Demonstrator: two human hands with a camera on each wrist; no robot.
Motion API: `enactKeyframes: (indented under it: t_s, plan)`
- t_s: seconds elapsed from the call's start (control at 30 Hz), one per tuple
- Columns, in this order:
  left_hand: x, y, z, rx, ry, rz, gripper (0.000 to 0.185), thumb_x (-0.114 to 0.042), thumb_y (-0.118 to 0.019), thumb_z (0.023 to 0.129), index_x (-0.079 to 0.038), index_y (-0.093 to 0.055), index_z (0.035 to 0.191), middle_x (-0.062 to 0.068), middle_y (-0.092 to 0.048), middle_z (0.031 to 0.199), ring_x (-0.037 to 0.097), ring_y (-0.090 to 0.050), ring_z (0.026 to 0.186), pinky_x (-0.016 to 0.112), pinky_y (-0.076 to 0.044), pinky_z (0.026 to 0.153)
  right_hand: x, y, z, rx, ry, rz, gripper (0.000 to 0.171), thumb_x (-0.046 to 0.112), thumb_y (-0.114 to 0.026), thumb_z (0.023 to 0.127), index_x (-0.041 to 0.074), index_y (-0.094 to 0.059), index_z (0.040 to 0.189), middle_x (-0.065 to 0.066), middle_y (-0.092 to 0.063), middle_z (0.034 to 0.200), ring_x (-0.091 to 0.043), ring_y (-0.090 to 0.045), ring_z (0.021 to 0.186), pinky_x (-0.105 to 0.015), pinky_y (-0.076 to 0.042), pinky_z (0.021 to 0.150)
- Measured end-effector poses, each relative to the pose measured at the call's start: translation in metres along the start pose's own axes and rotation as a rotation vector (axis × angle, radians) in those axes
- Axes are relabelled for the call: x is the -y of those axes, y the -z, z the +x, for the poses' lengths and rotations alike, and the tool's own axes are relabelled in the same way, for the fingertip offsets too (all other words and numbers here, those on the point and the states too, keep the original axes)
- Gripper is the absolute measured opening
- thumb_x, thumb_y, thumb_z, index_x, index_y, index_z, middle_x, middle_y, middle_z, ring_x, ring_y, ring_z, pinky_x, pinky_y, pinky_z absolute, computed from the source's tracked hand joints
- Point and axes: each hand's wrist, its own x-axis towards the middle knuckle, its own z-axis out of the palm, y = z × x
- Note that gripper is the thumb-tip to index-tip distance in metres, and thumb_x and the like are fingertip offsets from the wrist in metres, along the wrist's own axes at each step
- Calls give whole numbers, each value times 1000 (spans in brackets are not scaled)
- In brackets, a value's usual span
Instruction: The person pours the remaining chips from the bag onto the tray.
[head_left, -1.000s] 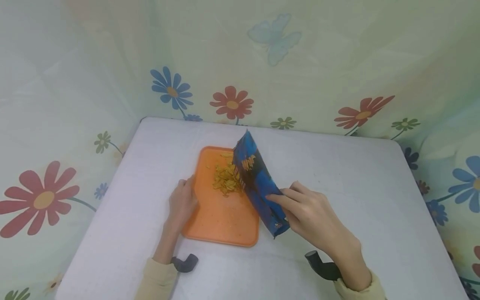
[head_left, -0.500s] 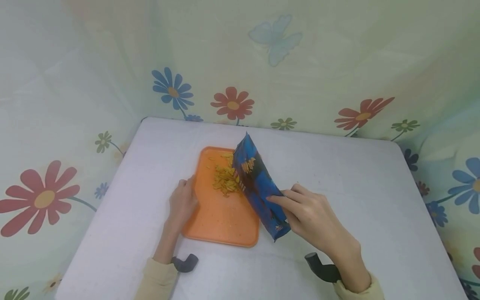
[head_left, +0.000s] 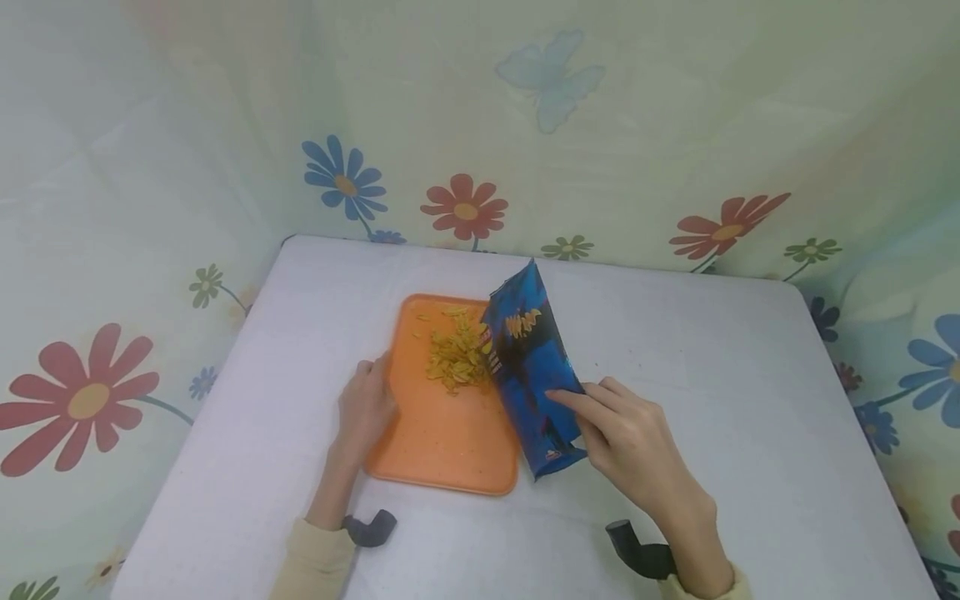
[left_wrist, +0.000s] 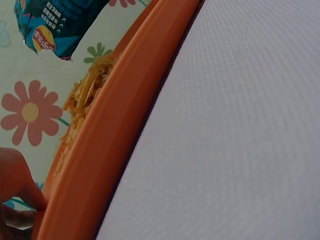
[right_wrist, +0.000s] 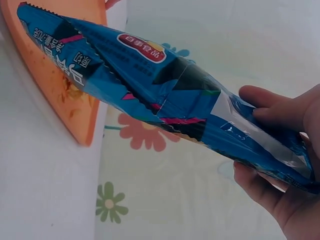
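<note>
Pinched between the thumb and fingers of my right hand is a blue chip bag, tilted with its far end over the right side of an orange tray. In the right wrist view the bag looks narrow and creased, gripped at its lower end. Yellow chip pieces lie heaped on the tray's upper half, partly hidden behind the bag. My left hand holds the tray's left edge; the left wrist view shows its fingers at the rim, with chip pieces beyond.
A white cloth covers the table beneath the tray. Small crumbs dot the cloth right of the bag. Behind the table hangs a flower-printed curtain. Dark curved wrist mounts stick out at both wrists.
My right hand has shifted slightly right and the bag has turned, showing more of its printed face and uncovering more chip pieces. My left hand and the tray have stayed in place.
</note>
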Motion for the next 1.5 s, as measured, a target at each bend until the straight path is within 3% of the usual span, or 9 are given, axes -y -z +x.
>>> enactKeyframes:
  t_s: [0.23, 0.47, 0.63, 1.2, 1.37, 1.5]
  plan:
    - [-1, 2, -1, 12, 18, -4, 50, -2, -53, 101, -1, -47, 151, 16, -58, 106, 22, -53, 80, 34, -49, 69, -7, 2, -9, -60, -44, -34, 42, -20, -71, 73, 7, -81, 103, -1, -70, 76, -5, -38, 64, -11, -28, 51]
    - [2, -1, -1, -26, -24, 3, 51, 3, -54, 98, 1, -49, 149, 17, -59, 103, 23, -54, 77, 35, -49, 67, -16, 7, -25, -68, -140, -30, 36, -19, -62, 80, 3, -81, 101, 6, -49, 63, -4, -33, 63, -12, -24, 51]
    - [2, -1, -1, -18, -11, -1, 51, 3, -53, 99, 1, -49, 149, 18, -59, 104, 23, -54, 78, 34, -49, 67, -22, 10, -34, -89, -167, -52, 36, -19, -61, 80, 3, -80, 101, 3, -57, 66, -5, -35, 64, -12, -24, 51]
    - [0, 0, 0, -3, -5, 6, 50, 1, -53, 100, 0, -48, 150, 18, -60, 107, 24, -55, 81, 37, -52, 71, -49, 38, -64, -45, -220, -319, 33, -16, -67, 77, 2, -80, 100, 2, -51, 61, -9, -37, 62, -15, -22, 45]
    - [0, -1, 0, 7, 3, 9, 51, 1, -52, 100, 0, -48, 151, 18, -59, 107, 24, -55, 81, 37, -52, 71, -58, 55, -71, -48, -228, -427, 32, -14, -64, 79, 1, -79, 103, -6, -57, 63, -18, -44, 58, -20, -21, 40]
    - [0, 0, -1, 0, -4, 6, 50, 1, -52, 100, 0, -48, 150, 18, -59, 106, 24, -55, 81, 36, -51, 70, -59, 55, -74, -28, -258, -483, 34, -13, -62, 79, 0, -76, 107, -15, -65, 76, -29, -55, 62, -23, -23, 38]
